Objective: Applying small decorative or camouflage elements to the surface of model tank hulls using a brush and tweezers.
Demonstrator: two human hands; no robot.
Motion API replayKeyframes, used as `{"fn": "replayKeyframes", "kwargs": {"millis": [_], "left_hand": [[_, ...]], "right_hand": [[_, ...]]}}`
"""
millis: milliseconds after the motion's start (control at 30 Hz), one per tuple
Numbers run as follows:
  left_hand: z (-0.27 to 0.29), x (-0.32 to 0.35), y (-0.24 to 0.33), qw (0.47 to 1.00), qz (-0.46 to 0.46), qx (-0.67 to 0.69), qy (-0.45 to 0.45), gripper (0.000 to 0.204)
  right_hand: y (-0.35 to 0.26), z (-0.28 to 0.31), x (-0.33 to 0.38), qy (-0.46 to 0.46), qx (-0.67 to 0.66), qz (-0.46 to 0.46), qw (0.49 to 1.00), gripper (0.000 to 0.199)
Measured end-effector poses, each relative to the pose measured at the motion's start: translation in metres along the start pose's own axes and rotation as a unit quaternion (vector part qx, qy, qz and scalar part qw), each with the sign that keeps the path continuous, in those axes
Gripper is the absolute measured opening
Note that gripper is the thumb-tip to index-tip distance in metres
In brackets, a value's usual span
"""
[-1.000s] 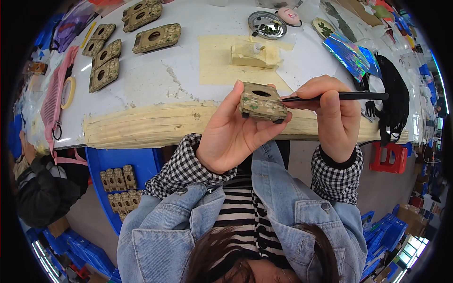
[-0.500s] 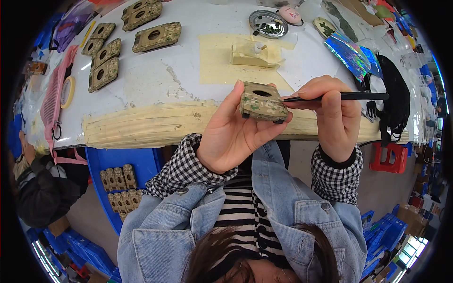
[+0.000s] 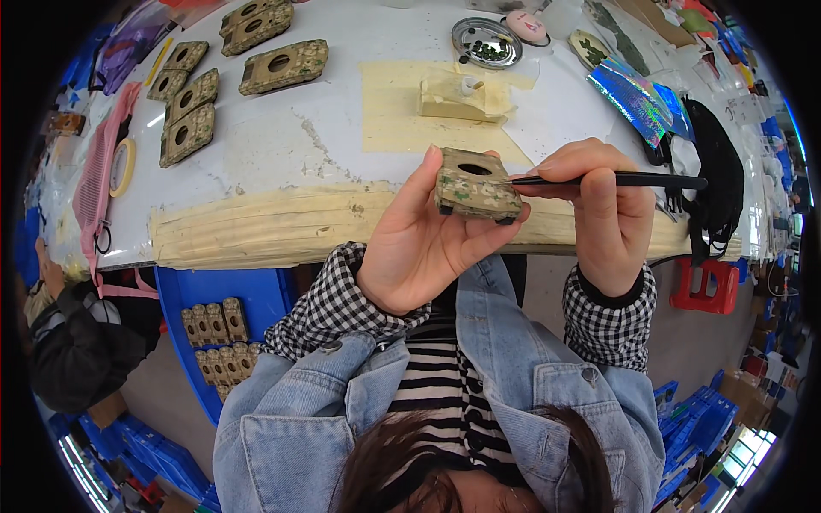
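Note:
My left hand (image 3: pixel 421 242) holds up a small tan block (image 3: pixel 475 185) with green camouflage patches and a round hole in its top. My right hand (image 3: pixel 599 215) grips a thin black paintbrush (image 3: pixel 629 180), its tip touching the block's right edge. Both hands are raised just in front of the white table's taped front edge (image 3: pixel 282 224).
Several painted blocks (image 3: pixel 282 66) lie at the table's far left. An unpainted tan block (image 3: pixel 460 96) rests on a tan sheet, a round metal dish (image 3: pixel 486 41) behind it. A blue bin (image 3: pixel 224 303) of blocks stands below the table. Another person (image 3: pixel 73 329) sits at left.

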State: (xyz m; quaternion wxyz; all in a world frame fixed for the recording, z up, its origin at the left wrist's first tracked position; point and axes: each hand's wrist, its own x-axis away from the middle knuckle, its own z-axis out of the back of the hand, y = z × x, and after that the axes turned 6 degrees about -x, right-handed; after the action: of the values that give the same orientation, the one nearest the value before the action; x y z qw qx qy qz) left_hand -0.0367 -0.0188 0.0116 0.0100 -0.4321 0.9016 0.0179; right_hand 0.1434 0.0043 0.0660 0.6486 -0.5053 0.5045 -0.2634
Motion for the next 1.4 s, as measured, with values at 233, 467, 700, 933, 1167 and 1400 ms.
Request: {"fn": "replayKeyframes", "kwargs": {"millis": [233, 467, 700, 933, 1167, 1400], "left_hand": [[-0.0034, 0.0000, 0.0003, 1.000, -0.002, -0.006, 0.031, 0.054], [0.0027, 0.0001, -0.0007, 1.000, -0.018, 0.019, -0.017, 0.059], [0.0004, 0.0001, -0.0002, 1.000, -0.015, 0.015, 0.003, 0.059], [0.0012, 0.0001, 0.0002, 1.000, -0.017, 0.008, -0.009, 0.059], [-0.0002, -0.0002, 0.0002, 1.000, -0.020, 0.004, 0.003, 0.058], [-0.0025, -0.0006, 0.0004, 1.000, -0.023, 0.003, 0.004, 0.056]], "right_hand": [[-0.0030, 0.0025, 0.0008, -0.011, 0.104, 0.071, 0.992, 0.025], [-0.0080, 0.0013, 0.0025, -0.048, 0.200, 0.118, 0.972, 0.021], [-0.0072, 0.0005, 0.0021, -0.037, 0.210, 0.138, 0.967, 0.021], [-0.0092, 0.0003, 0.0021, -0.047, 0.230, 0.130, 0.963, 0.020], [-0.0095, 0.0004, 0.0013, -0.062, 0.239, 0.140, 0.959, 0.020], [-0.0098, 0.0000, 0.0006, -0.061, 0.241, 0.149, 0.957, 0.023]]}}
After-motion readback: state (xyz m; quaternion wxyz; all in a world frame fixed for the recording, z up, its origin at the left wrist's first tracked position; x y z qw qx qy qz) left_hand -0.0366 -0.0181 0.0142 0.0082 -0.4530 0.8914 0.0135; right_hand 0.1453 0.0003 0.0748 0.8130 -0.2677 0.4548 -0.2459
